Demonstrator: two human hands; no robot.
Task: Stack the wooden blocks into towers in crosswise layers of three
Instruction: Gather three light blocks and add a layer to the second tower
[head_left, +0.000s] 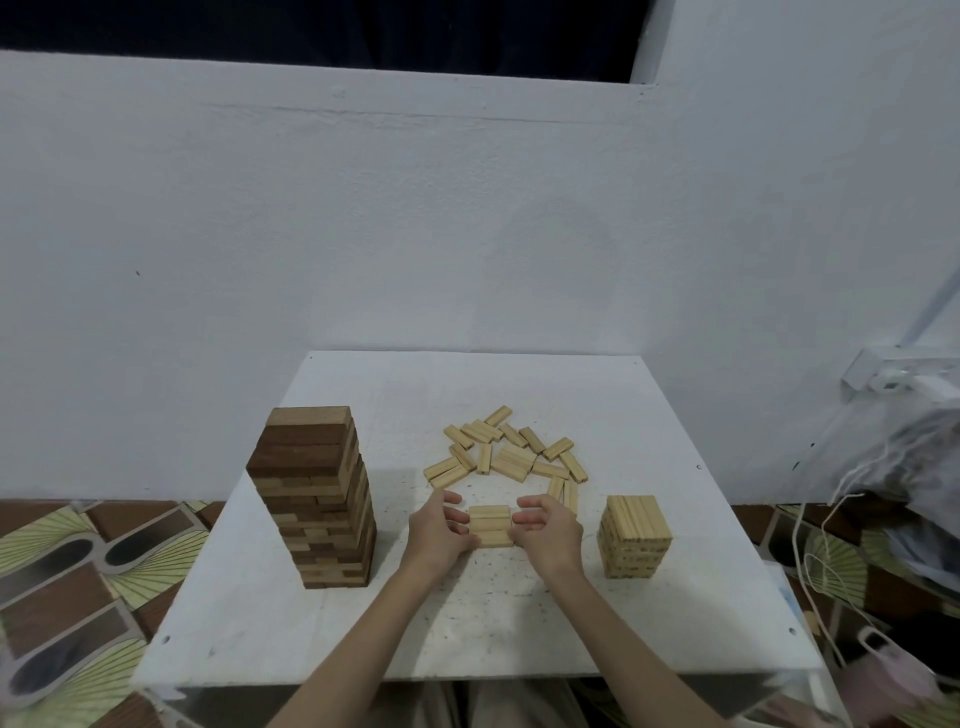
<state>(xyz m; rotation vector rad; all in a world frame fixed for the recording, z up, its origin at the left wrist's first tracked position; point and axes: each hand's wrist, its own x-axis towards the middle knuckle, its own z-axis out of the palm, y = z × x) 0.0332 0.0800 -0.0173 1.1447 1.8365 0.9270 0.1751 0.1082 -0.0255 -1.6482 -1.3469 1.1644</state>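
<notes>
Blocks (489, 526) sit between both hands' fingers (524, 519).

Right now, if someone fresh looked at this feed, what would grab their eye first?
Probably the tall dark tower standing on the left of the white table, far higher than anything else. Next, the two hands at centre: the left hand and right hand flank a row of three pale blocks. Behind them lies a loose scatter of pale blocks, and a short pale tower stands to the right.
</notes>
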